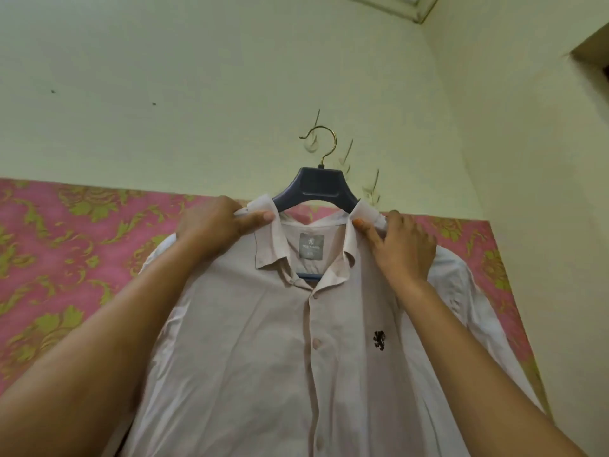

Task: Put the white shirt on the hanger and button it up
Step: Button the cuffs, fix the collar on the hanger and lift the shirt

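Note:
The white shirt (257, 351) hangs on a dark blue hanger (316, 186) whose brass hook (324, 143) rests on a nail in the wall. Several buttons down the front placket are fastened; the collar is open, showing a grey label (311, 245). A small black emblem (379, 340) sits on the chest. My left hand (217, 225) pinches the collar's left side between thumb and fingers. My right hand (402, 242) grips the collar's right side at the shoulder. The hanger's arms are hidden inside the shirt.
A pale green wall (197, 77) fills the upper view, with two more nails (349, 153) to the right of the hook. Pink wallpaper with a green floral pattern (66, 242) covers the lower wall. A room corner (461, 143) lies on the right.

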Action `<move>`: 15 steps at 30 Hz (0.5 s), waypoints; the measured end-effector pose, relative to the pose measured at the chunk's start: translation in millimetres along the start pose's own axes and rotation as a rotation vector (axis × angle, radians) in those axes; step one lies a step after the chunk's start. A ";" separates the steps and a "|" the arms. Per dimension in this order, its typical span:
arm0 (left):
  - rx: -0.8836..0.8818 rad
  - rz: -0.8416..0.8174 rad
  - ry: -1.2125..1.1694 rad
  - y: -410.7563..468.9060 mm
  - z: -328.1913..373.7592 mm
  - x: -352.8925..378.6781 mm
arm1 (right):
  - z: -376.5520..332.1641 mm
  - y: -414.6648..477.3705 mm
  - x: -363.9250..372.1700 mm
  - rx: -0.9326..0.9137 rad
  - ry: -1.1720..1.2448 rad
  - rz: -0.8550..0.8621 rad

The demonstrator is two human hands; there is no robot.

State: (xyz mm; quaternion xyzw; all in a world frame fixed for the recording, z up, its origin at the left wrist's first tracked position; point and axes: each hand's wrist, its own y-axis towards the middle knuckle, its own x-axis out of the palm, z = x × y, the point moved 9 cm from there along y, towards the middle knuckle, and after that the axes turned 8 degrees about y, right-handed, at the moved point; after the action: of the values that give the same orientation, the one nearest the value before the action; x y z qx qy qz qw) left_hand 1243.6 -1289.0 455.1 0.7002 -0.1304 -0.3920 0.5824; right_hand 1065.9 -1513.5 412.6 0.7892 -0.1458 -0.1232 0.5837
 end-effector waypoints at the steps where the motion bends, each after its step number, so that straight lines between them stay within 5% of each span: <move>1: 0.008 0.018 0.016 9.7 -0.2 0.7 | -1.6 7.6 3.4 -0.010 -0.001 0.029; 15: 0.038 0.120 0.151 112.5 14.7 -14.4 | -7.9 109.9 22.4 -0.066 0.074 0.252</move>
State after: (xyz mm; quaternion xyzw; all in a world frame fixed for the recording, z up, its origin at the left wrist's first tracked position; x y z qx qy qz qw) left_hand 1254.7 -1322.6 563.8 0.7295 -0.1354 -0.3000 0.5996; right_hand 1080.0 -1545.2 519.5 0.7489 -0.2181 -0.0247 0.6252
